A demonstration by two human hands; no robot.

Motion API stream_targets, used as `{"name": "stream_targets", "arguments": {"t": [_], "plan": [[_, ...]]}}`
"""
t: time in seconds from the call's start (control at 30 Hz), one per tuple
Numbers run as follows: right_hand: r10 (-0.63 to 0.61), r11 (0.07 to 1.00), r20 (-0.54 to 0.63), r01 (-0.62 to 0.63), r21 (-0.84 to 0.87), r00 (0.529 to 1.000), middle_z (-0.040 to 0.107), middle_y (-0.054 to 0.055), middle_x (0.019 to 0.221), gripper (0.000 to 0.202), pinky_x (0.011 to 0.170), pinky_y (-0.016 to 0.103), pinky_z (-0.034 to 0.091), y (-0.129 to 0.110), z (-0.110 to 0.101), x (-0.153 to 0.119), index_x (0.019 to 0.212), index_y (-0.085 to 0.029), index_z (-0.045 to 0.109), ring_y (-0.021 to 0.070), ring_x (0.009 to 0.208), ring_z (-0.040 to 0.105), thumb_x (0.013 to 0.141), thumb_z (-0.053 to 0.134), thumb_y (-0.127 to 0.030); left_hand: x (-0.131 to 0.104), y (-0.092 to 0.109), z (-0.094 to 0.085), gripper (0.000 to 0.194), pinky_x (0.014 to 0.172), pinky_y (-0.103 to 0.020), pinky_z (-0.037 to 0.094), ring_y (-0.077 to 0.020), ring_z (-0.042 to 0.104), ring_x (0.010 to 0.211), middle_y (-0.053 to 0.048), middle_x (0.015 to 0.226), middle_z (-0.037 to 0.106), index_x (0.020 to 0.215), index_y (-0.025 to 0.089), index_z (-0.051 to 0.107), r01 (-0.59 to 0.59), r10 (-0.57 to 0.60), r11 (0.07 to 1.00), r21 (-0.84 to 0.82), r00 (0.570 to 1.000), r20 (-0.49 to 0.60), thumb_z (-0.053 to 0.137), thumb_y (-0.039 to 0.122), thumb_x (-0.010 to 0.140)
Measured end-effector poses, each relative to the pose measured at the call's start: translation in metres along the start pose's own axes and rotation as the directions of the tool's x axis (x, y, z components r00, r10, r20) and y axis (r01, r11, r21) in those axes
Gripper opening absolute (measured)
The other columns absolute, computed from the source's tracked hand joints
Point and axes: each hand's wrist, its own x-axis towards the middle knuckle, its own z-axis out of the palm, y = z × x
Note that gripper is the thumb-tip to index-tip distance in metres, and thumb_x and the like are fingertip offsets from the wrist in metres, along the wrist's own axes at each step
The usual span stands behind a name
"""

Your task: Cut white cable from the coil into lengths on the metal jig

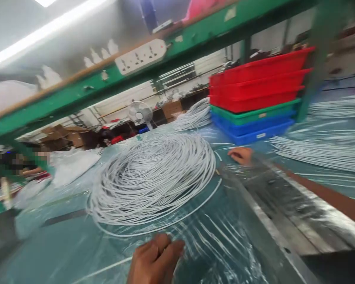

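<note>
A large coil of white cable (156, 177) lies on the plastic-covered table. In the lower middle, my left hand (158, 256) is closed, with its fingers curled. A single white cable (106, 270) runs up to this hand from the lower left; whether the fingers grip it is hidden. My right hand (241, 155) reaches past a metal fixture (284, 205) on the right, and the fixture covers part of the forearm. Its fingers are curled together near loose cable ends at the coil's right side; what they hold is too blurred to tell.
Stacked red, green and blue bins (257, 85) stand behind my right hand. More cable bundles (322, 154) lie at the right. Overhead runs a green shelf beam (192, 39) with a power strip (140, 56). A white plastic bag (73, 163) lies at the left.
</note>
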Motion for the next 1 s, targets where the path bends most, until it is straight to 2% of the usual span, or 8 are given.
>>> {"name": "stream_targets", "arguments": {"t": [0.13,0.23,0.3,0.4,0.53,0.67,0.83,1.0], "plan": [[0.018,1.000,0.038,-0.018,0.001,0.999,0.066,0.009,0.108,0.051,0.095,0.015,0.040,-0.009,-0.013,-0.007,0.123,-0.004,0.070,0.0072,0.095,0.056,0.103,0.029,-0.026,0.083,0.010,0.018,0.020,0.074,-0.019,0.050,-0.0096,0.063,0.080,-0.005,0.110,0.062,0.112,0.020,0.063,0.048,-0.056,0.973,-0.227,0.998,-0.028,0.044,0.014,0.111],[0.025,1.000,0.041,-0.025,0.017,0.999,0.065,0.007,0.111,0.051,0.095,0.013,0.037,-0.012,-0.015,-0.009,0.125,-0.004,0.068,0.0060,0.098,0.054,0.105,0.026,-0.024,0.131,0.018,0.017,0.022,0.066,-0.019,0.046,-0.0107,0.062,0.075,-0.001,0.103,0.064,0.102,0.021,0.067,0.082,-0.066,0.924,-0.373,0.996,0.055,0.046,0.021,0.109],[0.031,0.999,0.052,-0.032,0.035,0.998,0.065,0.006,0.108,0.049,0.093,0.012,0.037,-0.011,-0.013,-0.007,0.125,-0.005,0.068,0.0063,0.096,0.054,0.105,0.028,-0.023,0.148,0.021,0.016,0.023,0.067,-0.020,0.048,-0.0117,0.064,0.075,0.001,0.100,0.066,0.101,0.023,0.070,0.049,-0.024,0.909,-0.415,0.998,0.065,0.048,0.022,0.107],[0.083,0.995,0.052,-0.085,0.044,0.995,0.065,0.007,0.099,0.038,0.087,0.015,0.038,-0.005,-0.005,0.002,0.119,-0.005,0.071,0.0092,0.089,0.053,0.100,0.040,-0.018,0.151,0.022,0.023,0.024,0.076,-0.024,0.054,-0.0164,0.072,0.096,0.001,0.108,0.069,0.102,0.025,0.071,0.003,0.012,0.913,-0.408,0.999,0.034,0.048,0.021,0.108],[0.136,0.989,0.056,-0.138,0.047,0.989,0.063,0.006,0.093,0.029,0.082,0.020,0.038,0.008,0.006,0.013,0.113,-0.007,0.074,0.0117,0.083,0.051,0.095,0.052,-0.012,0.141,0.021,0.039,0.020,0.080,-0.026,0.059,-0.0173,0.063,0.128,0.003,0.118,0.068,0.107,0.029,0.065,0.023,-0.015,0.931,-0.363,1.000,0.025,0.047,0.019,0.110],[0.126,0.990,0.062,-0.130,0.059,0.990,0.062,0.004,0.093,0.027,0.082,0.022,0.038,0.016,0.011,0.015,0.112,-0.010,0.075,0.0107,0.081,0.050,0.093,0.055,-0.009,0.137,0.025,0.050,0.017,0.085,-0.029,0.062,-0.0161,0.062,0.129,0.004,0.111,0.069,0.105,0.029,0.061,0.026,-0.051,0.919,-0.393,0.997,-0.054,0.049,0.019,0.110],[0.115,0.991,0.039,-0.118,0.058,0.993,0.060,0.003,0.092,0.025,0.080,0.022,0.037,0.018,0.013,0.013,0.112,-0.011,0.074,0.0101,0.081,0.050,0.096,0.056,-0.010,0.137,0.030,0.053,0.019,0.073,-0.029,0.062,-0.0188,0.067,0.121,0.002,0.133,0.064,0.105,0.029,0.065,-0.006,-0.034,0.935,-0.355,0.994,-0.106,0.050,0.019,0.110],[0.092,0.995,0.032,-0.093,0.035,0.995,0.060,0.002,0.095,0.025,0.082,0.021,0.037,0.020,0.014,0.010,0.114,-0.011,0.074,0.0084,0.080,0.049,0.096,0.057,-0.008,0.137,0.033,0.051,0.020,0.074,-0.030,0.062,-0.0200,0.066,0.123,0.001,0.135,0.063,0.106,0.029,0.066,-0.005,-0.036,0.938,-0.346,0.993,-0.112,0.049,0.018,0.109]]}}
